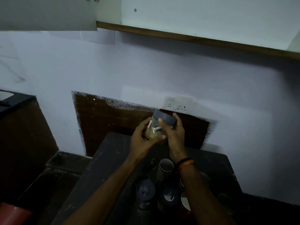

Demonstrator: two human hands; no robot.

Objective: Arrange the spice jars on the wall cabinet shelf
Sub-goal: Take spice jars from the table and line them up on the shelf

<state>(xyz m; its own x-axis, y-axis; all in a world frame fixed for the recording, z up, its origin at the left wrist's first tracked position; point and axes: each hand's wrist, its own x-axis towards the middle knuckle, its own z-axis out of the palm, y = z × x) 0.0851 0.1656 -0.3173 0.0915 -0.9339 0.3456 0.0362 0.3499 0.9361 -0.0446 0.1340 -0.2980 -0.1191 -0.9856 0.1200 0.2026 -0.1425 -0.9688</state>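
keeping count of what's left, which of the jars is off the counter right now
The clear jar with the grey lid, tilted and held up by both the left hand and right hand. The other jars all stand below on the dark counter.

A white switch and socket plate [179, 103] sits on the pale wall [162, 69] just past centre toward 2 o'clock, touching the upper edge of a dark brown panel [110, 120] with ragged, paint-speckled borders. At 9 o'clock stands a dark brown unit [22, 127] with a black top, and at 7 o'clock, in the bottom corner, lies a blurred reddish object [14, 215]. The dark table [103, 168] fills the 6 o'clock area.
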